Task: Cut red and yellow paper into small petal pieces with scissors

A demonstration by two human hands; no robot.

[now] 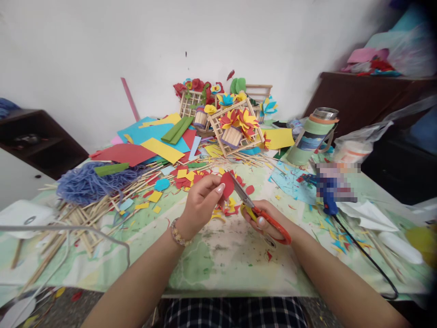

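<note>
My left hand [201, 200] pinches a small red paper piece [227, 184] above the middle of the table. My right hand [264, 218] grips red-and-yellow handled scissors [259, 212], whose blades reach up and left to the red piece. Beneath both hands lie red and yellow paper scraps [230, 207] on the pale green table cover [221, 255].
A blue yarn bundle [88, 182] and wooden sticks [92, 214] lie at left. Coloured paper sheets [153, 141] and stick frames with paper flowers [235, 123] stand at the back. A green tumbler [312, 136], a blue glue gun [329, 193] with its black cord and plastic bags sit at right.
</note>
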